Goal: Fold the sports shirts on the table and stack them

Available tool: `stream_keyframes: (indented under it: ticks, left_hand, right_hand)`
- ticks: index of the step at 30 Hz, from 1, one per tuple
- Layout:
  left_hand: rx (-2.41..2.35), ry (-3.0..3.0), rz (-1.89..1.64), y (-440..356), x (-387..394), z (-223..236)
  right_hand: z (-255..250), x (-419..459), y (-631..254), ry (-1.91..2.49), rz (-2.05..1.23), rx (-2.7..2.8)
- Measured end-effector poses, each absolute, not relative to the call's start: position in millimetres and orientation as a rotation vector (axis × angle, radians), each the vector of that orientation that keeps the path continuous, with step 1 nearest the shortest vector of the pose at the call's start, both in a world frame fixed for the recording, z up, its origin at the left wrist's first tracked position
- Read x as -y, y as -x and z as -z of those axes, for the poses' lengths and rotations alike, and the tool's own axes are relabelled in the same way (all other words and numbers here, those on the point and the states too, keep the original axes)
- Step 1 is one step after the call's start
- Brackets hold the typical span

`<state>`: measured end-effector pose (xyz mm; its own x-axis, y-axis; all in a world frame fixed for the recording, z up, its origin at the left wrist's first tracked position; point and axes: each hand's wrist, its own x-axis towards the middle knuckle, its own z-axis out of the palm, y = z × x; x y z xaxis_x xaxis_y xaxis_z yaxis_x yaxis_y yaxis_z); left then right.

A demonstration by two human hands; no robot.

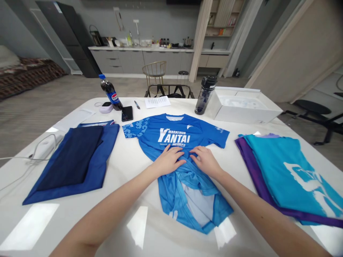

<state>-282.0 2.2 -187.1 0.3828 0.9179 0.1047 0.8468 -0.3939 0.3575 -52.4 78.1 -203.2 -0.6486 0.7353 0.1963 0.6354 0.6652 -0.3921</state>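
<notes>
- blue shirt (174, 134) lying in the middle of the white table (118, 217), collar pointing away from the person, YANTAI MARATHON print facing up, both short sleeves spreading out to the sides
- lower half of the shirt bunching and twisting, hem flaring toward the person, pale inside showing through the opening
- left hand (168, 160) resting palm down on the shirt just below the print, fingers spreading a bit, thumb sitting apart from them
- right hand (205, 160) touching the shirt just beside the left one, fingers bending, tips pressing on fabric; cannot tell if it is pinching a fold
- both forearms reaching in from the near edge, hands not touching each other
- on the left, navy cloth (72, 157) lying folded on top of a blue garment (103, 167), white power strip (44, 146) sitting beside the pile with cables trailing
- on the right, teal shirt (278, 167) with white brush print lying over a purple garment (250, 171)
- far left of table: cola bottle (111, 92) standing with blue cap on, lilac case (106, 107) and black phone (127, 114) lying near it
- pen (137, 105) and printed paper (157, 102) lying near the far edge
- dark tumbler (205, 95) standing beside an open white box (243, 105)
- chair (154, 69) and kitchen counter (139, 49) showing behind
</notes>
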Motion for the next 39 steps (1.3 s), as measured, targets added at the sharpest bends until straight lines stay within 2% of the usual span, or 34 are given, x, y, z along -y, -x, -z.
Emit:
stream_keyframes:
  ticks: [4, 9, 12, 17, 20, 23, 28, 30, 35, 39]
  left_hand:
    - [-1.498, -2.499, -0.453, 262.4, 24.1, 180.1]
    - [-1.476, -2.654, -0.305, 238.9, 56.7, 178.2]
    - [-1.677, -2.634, -0.255, 233.5, 73.0, 179.9]
    - [-1.915, -2.538, -0.392, 237.6, 98.7, 172.1]
    - [-2.017, -2.415, -0.519, 252.8, 120.4, 157.9]
    - [-2.032, -2.28, -0.621, 287.0, 153.3, 138.0]
    - [-2.046, -2.059, -0.262, 354.5, 222.1, 113.2]
    - [-2.074, -2.006, -0.161, 363.5, 243.2, 114.5]
    - [-1.922, -2.164, -0.255, 337.9, 267.2, 143.0]
    - [-1.904, -2.224, -0.217, 314.7, 275.3, 162.7]
  right_hand:
    - [199.4, -52.0, 32.6, 1.123, -0.542, 2.5]
    - [192.2, -12.2, 9.2, 1.181, -0.648, 2.52]
    - [187.2, 13.0, -5.0, 1.225, -0.542, 2.559]
    - [187.7, 53.2, -8.7, 1.424, -0.268, 2.56]
    - [189.6, 71.3, -4.3, 1.524, -0.174, 2.505]
    - [187.1, 83.5, -10.4, 1.46, -0.235, 2.542]
    - [180.8, 103.0, -39.4, 1.186, -0.538, 2.614]
    - [181.2, 112.3, -44.4, 1.121, -0.476, 2.631]
    - [187.1, 126.1, -36.7, 1.141, -0.296, 2.713]
    - [178.2, 132.6, -53.0, 1.223, -0.496, 2.72]
